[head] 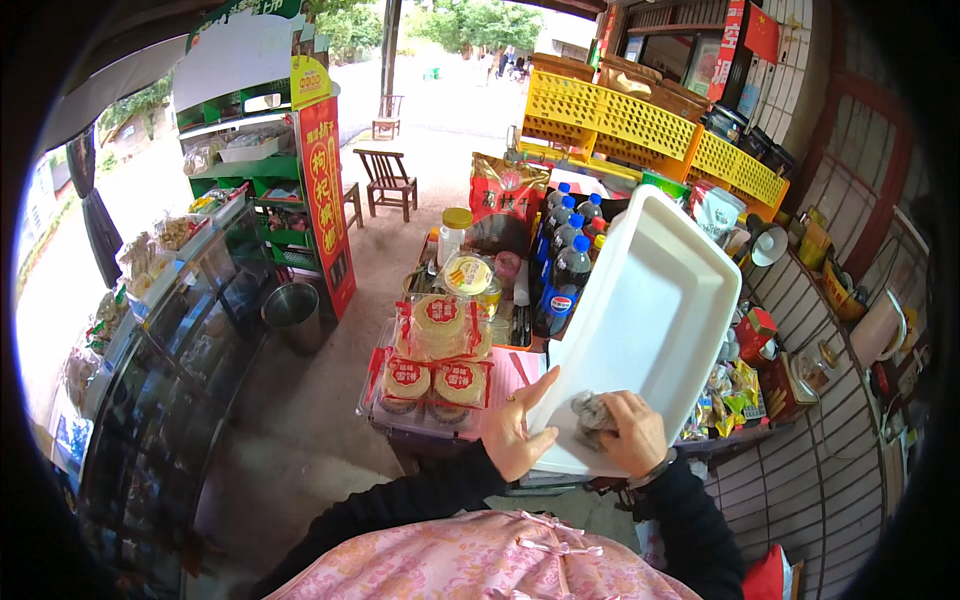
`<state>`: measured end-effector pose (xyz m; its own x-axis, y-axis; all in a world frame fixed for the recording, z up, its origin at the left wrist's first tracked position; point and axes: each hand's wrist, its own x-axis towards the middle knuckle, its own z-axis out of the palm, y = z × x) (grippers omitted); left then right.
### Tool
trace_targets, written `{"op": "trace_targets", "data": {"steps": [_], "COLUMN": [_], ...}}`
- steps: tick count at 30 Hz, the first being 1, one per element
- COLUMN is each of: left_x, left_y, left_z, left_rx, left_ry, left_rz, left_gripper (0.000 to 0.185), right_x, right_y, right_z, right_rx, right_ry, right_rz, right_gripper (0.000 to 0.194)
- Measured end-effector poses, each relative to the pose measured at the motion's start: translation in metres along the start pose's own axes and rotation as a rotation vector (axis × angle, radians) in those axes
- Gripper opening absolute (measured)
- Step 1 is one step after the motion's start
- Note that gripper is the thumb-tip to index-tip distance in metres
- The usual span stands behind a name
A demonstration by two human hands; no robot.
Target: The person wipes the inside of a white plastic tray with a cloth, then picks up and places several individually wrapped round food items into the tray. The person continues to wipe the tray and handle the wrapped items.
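A white plastic tray [645, 300] is tilted up before me, its hollow side facing me. My left hand [519, 427] grips the tray's left wall near the bottom corner, thumb on the inner side and fingers outside. Bunched under the fingers of my right hand [636, 435] is a grey cloth [592, 418], pressed against the tray's inside near its lower end. Left of the tray, packs of round rice crackers [436, 384] are stacked on a clear plastic box [373, 397].
Behind the tray stand cola bottles [568, 276] and a large red-gold snack bag [504, 196]. Yellow plastic crates [611, 116] line the back right. A glass display case [180, 330] curves along the left, near a metal bin [294, 311]. Wooden chairs [387, 180] stand beyond.
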<state>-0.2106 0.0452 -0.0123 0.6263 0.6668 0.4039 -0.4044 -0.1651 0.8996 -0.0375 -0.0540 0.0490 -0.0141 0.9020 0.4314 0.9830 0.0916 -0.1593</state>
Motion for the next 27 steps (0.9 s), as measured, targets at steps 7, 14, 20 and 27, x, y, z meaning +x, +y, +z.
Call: {"op": "trace_targets", "data": {"steps": [7, 14, 20, 27], "left_x": [0.004, -0.01, -0.019, -0.032], "left_y": [-0.002, -0.025, -0.042, -0.071], "left_z": [-0.011, -0.01, 0.0, 0.005], "left_rx": [-0.163, -0.274, -0.3, -0.312], "left_ry": [0.058, 0.122, 0.107, 0.046], "left_rz": [0.0, -0.31, -0.459, -0.715], "left_gripper": [0.068, 0.053, 0.046, 0.045], "right_x": [-0.051, -0.124, -0.166, -0.199], "right_y": [0.047, 0.08, 0.101, 0.119], "right_z": [-0.06, -0.038, -0.015, -0.015], "right_rx": [0.69, 1.147, 0.969, 0.756], "right_ry": [0.274, 0.398, 0.4, 0.349], "right_rz": [0.596, 0.783, 0.967, 1.178], "right_gripper": [0.026, 0.045, 0.017, 0.026]}}
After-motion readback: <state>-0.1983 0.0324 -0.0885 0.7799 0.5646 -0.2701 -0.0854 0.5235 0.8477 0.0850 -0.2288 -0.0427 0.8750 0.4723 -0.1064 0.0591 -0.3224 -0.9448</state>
